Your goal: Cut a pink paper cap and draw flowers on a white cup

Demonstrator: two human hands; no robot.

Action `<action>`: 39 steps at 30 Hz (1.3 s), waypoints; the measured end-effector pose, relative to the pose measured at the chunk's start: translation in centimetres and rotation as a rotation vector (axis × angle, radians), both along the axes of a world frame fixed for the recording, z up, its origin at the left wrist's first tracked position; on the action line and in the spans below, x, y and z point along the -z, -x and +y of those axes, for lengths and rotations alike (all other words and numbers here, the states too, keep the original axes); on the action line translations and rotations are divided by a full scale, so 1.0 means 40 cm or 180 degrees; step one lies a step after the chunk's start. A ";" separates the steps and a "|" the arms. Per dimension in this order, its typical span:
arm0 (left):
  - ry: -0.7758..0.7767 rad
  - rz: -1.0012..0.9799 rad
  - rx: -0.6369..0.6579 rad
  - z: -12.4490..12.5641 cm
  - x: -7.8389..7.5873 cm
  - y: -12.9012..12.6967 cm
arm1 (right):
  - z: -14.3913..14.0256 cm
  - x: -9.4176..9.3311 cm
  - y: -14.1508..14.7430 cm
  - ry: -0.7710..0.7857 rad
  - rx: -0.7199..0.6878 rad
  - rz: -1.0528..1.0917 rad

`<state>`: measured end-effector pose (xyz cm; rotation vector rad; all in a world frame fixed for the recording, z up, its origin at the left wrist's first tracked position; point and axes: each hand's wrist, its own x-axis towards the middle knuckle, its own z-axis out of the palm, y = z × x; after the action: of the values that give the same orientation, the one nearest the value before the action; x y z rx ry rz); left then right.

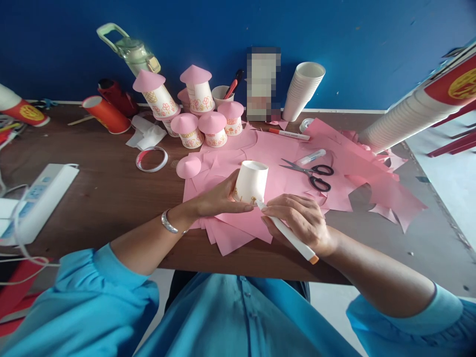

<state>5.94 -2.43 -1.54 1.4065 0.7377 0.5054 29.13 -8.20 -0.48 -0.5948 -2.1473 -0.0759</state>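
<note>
A white paper cup [253, 179] is upside down in my left hand [223, 196], whose fingers wrap its left side and underside. Small orange-brown drawn marks show along the cup's lower rim. My right hand [301, 220] grips a white marker [292, 238] with an orange end, its tip at the cup's lower right edge. Under both hands lie sheets of pink paper [238, 230]. Behind the cup stand several decorated paper cups [201, 96] with pink cone tops, flowers drawn on them. A loose pink cone [189, 166] rests left of the held cup.
Black-handled scissors [316, 173] lie open on the paper beside a red-and-white marker [288, 134]. Stacked white cups [303, 91] stand by the blue wall; a longer stack [397, 119] leans at right. A tape roll [151, 159], orange cup [106, 115] and power strip [40, 201] are left.
</note>
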 end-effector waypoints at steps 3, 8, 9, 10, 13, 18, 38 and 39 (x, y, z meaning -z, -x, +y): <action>-0.0003 -0.0003 0.0001 -0.001 -0.003 0.000 | 0.001 0.003 -0.001 -0.0029 -0.0046 0.0004; -0.0019 -0.0002 0.0024 -0.002 -0.005 0.000 | 0.004 0.009 -0.006 -0.0027 -0.0046 0.0010; -0.0023 0.0008 0.0023 -0.002 -0.005 0.001 | 0.004 0.009 -0.006 -0.0032 -0.0040 0.0011; -0.0023 0.0022 0.0025 -0.002 -0.005 0.001 | 0.004 0.009 -0.007 -0.0041 -0.0032 0.0012; -0.0018 0.0029 0.0024 -0.001 -0.006 0.000 | 0.005 0.008 -0.007 -0.0059 -0.0002 0.0021; 0.0013 -0.0034 0.0048 0.000 -0.009 0.000 | 0.004 0.010 -0.004 -0.0077 0.0098 0.0064; -0.0107 -0.0062 0.0033 0.002 -0.002 0.001 | 0.001 0.008 -0.003 -0.0053 0.0091 0.0041; -0.0112 -0.0086 0.0053 0.003 -0.002 0.001 | 0.001 0.009 -0.004 -0.0047 0.0119 0.0034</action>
<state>5.89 -2.31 -1.47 1.4347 0.6978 0.5258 29.30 -8.17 -0.85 -0.6255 -2.1238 -0.1088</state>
